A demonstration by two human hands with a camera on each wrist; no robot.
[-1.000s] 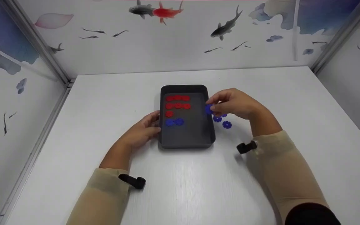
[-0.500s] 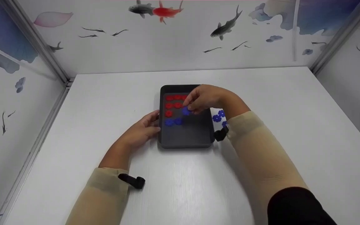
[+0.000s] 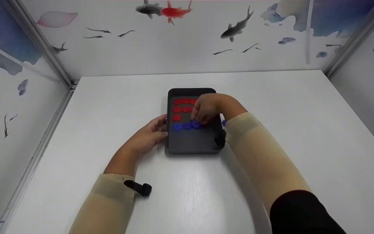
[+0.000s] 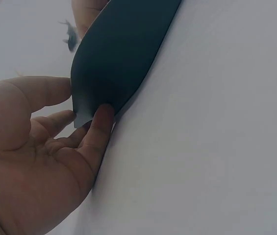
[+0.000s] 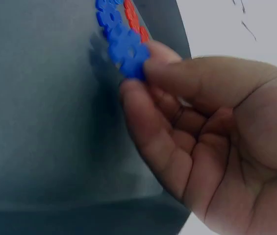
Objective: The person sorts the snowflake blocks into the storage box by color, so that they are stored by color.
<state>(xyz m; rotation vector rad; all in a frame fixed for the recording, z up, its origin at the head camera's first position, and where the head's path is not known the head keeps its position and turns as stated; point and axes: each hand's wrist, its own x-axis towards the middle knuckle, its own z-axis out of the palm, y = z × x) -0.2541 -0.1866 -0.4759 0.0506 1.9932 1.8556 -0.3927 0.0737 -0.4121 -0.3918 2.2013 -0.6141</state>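
Note:
My right hand is over the dark grey tray and pinches a blue flower-shaped plastic disc between thumb and fingertips. This disc touches or overlaps the end of a row of blue discs lying in the tray. Red flower discs lie in rows farther back, partly covered by my right hand in the head view. Against the tray's left wall rest the fingers of my left hand. The left wrist view shows that hand's fingertips touching the tray's outer side wall.
Beside the tray's right wall a loose blue disc peeks out, mostly hidden by my right wrist. White tabletop surrounds the tray. Panels printed with fish enclose the table at the back and sides.
My right hand has carried a blue disc leftward from beside the tray, over its right wall, and lowered it to the end of the blue row. The left hand has stayed at the tray.

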